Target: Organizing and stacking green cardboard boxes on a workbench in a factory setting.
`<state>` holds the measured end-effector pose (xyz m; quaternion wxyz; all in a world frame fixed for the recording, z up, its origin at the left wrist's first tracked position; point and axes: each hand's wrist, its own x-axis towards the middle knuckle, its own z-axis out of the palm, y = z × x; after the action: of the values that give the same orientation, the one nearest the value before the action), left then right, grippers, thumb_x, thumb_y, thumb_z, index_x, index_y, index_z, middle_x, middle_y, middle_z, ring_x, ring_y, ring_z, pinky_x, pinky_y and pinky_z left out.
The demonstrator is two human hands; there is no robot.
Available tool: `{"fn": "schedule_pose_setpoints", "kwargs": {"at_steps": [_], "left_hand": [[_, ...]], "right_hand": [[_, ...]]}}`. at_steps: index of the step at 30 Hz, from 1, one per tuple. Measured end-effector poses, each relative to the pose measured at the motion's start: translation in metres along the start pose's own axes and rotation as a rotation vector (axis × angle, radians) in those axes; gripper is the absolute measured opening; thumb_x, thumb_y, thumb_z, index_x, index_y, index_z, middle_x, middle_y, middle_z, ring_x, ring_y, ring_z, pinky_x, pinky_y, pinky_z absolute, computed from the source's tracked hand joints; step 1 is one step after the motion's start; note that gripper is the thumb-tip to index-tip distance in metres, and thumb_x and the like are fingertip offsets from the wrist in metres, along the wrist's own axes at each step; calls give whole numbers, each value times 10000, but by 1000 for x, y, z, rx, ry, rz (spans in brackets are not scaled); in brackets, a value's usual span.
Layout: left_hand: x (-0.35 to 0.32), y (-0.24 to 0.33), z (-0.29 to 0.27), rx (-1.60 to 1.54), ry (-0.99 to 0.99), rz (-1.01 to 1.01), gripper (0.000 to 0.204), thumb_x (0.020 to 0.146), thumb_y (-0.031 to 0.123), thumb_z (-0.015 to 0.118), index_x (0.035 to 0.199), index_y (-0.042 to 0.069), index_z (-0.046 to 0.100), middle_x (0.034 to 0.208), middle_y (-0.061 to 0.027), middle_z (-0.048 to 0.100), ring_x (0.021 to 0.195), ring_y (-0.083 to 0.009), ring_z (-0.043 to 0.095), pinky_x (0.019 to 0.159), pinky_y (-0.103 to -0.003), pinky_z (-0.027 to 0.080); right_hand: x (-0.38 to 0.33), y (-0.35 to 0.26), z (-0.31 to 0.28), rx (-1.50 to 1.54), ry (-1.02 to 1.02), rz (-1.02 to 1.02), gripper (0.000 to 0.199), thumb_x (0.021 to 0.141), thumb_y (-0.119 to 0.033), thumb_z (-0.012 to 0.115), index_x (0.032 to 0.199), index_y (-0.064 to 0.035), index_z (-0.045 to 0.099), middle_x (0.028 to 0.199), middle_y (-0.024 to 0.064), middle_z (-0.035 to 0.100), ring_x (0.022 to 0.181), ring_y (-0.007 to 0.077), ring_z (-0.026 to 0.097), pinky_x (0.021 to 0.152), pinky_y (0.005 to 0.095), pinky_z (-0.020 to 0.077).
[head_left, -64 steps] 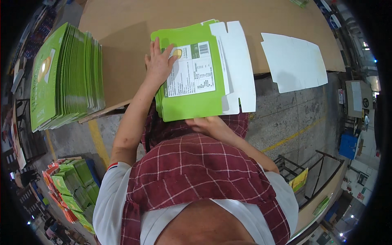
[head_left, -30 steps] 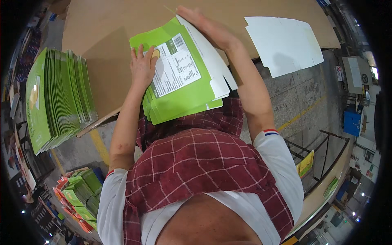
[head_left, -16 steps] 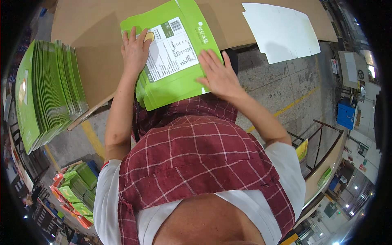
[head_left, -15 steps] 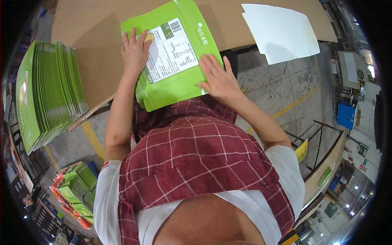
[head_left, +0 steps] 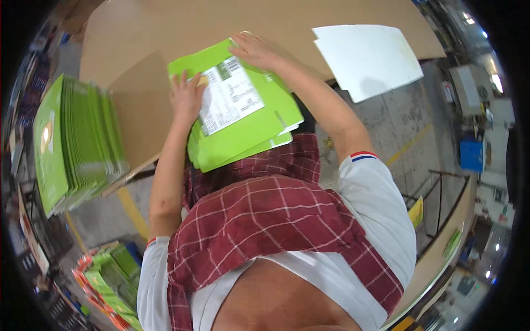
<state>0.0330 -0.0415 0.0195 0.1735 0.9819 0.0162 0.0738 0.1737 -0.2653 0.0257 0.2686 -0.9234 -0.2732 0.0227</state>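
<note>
A flat green printed carton (head_left: pixel 251 124) with a white label panel lies at the table's near edge, partly over my lap. More green sheet edges show beneath its near end. My left hand (head_left: pixel 186 99) rests on the carton's left side, fingers spread and nothing held. Over the carton's far right edge reaches my right hand (head_left: pixel 255 51). Its fingers are stretched out and lie flat on the green board.
To the left stands a row of green cartons (head_left: pixel 83 143) on the brown table (head_left: pixel 138 38). A white sheet (head_left: pixel 370 60) overhangs the table's right edge. Stacked green and orange packages (head_left: pixel 110 276) sit low on the left, and a blue box (head_left: pixel 471 155) stands far right.
My right hand has moved from the carton's near right side to its far right edge. The carton's printed right strip no longer shows. My left hand stays on the left side.
</note>
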Motion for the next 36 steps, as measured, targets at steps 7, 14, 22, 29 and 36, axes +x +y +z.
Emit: {"fn": "schedule_pose_setpoints", "kwargs": {"at_steps": [7,14,22,29,36], "left_hand": [[-2,-3,4,-9,24,7,394,924,335,480,1289,191,522,1443,-160,330,1357,-415,199,1016,-606,265],[-1,-7,7,-43,68,37,394,929,337,482,1285,175,529,1436,-164,336,1345,-422,221,1034,-545,284],[-1,-12,11,-90,122,70,382,917,301,507,1270,160,542,1421,-181,357,1330,-441,241,1040,-519,297],[8,-21,10,89,79,130,353,896,250,539,1220,114,578,1344,-229,438,1250,-420,368,1067,-504,261],[6,-6,-16,-361,-21,267,407,900,247,494,1220,-3,522,1201,-216,527,1111,-305,489,949,-423,391]], "right_hand": [[-139,108,-108,-504,27,618,995,708,-547,686,1454,-138,169,1419,284,277,1330,442,245,1052,569,230],[-190,105,-90,-685,-191,535,630,811,-168,570,1386,-150,312,1215,230,527,998,405,572,786,477,488],[-157,23,-89,-205,-94,109,531,830,-119,506,1337,-231,394,820,204,648,754,382,620,685,473,486],[-141,-75,-103,286,141,-67,362,771,-104,564,1128,-140,610,889,164,651,794,340,636,706,406,502],[-188,-186,-135,683,186,-364,366,767,-98,496,1101,-71,643,804,116,660,664,224,604,601,352,475]]}}
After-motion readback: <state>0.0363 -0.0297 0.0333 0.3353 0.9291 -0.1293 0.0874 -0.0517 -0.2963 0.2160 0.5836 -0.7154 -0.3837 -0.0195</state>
